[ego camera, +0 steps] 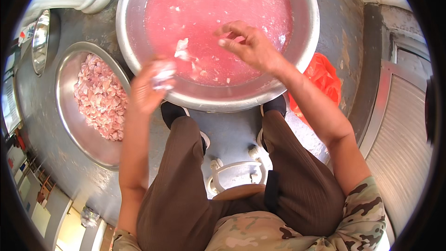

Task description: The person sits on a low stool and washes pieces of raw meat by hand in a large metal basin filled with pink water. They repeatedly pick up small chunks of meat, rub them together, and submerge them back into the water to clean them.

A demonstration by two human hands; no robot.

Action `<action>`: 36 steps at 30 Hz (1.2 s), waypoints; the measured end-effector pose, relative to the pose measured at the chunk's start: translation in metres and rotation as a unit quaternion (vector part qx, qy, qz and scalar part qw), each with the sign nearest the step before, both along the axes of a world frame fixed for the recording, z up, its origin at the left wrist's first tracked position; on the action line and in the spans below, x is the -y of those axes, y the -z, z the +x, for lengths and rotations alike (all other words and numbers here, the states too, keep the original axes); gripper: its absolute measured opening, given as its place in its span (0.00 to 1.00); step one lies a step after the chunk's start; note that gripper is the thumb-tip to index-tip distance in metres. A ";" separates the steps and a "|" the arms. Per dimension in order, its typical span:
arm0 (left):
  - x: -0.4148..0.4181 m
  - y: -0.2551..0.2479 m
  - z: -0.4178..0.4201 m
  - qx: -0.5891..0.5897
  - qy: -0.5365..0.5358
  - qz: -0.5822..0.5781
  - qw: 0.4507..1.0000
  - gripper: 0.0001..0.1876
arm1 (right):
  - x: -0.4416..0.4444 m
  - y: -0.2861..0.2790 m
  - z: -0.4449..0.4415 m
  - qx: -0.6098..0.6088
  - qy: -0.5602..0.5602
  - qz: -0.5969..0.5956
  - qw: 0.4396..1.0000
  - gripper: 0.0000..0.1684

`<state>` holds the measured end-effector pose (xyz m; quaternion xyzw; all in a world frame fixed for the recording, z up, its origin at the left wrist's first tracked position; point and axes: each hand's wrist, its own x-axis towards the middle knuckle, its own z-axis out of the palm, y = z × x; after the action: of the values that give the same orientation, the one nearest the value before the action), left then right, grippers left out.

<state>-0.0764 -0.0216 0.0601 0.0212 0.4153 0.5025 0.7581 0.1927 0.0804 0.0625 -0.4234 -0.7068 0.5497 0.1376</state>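
Note:
A large metal basin [216,103] filled with pinkish-red liquid [209,17] stands before me, with pale pieces floating in it. My left hand [151,83], blurred, is over the basin's near left rim, its fingers closed around a whitish, slick piece [163,73], perhaps raw meat. Above the liquid, right of the middle, my right hand [247,45] has its fingers curved and parted, with nothing visible between them. A pale scrap [182,49] lies at the liquid's surface between my hands. To the left, a wide metal bowl [69,111] holds a heap of small raw meat pieces [101,97].
A red plastic bag [324,80] lies on the floor against the basin's right side. Another metal bowl [41,42] is at the far left. My shoes touch or sit close under the basin's near edge. A ribbed metal panel [400,146] stands at the right.

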 end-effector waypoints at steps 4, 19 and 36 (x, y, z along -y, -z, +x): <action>0.035 -0.056 -0.087 -0.417 -0.098 0.030 0.903 0.17 | -0.002 0.066 0.040 0.197 -0.070 0.052 0.977 0.26; -0.049 0.003 -0.001 -0.793 0.340 0.280 0.421 0.19 | 0.022 0.094 -0.015 0.037 -0.255 -0.146 0.955 0.20; -0.011 -0.055 -0.058 -0.617 0.073 0.102 0.776 0.16 | 0.021 0.080 0.005 0.027 -0.203 -0.356 0.912 0.26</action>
<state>-0.1343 -0.0103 0.1155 0.4346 0.7375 0.3643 0.3667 0.1975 0.0597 -0.0177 -0.3062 -0.5385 0.7694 -0.1555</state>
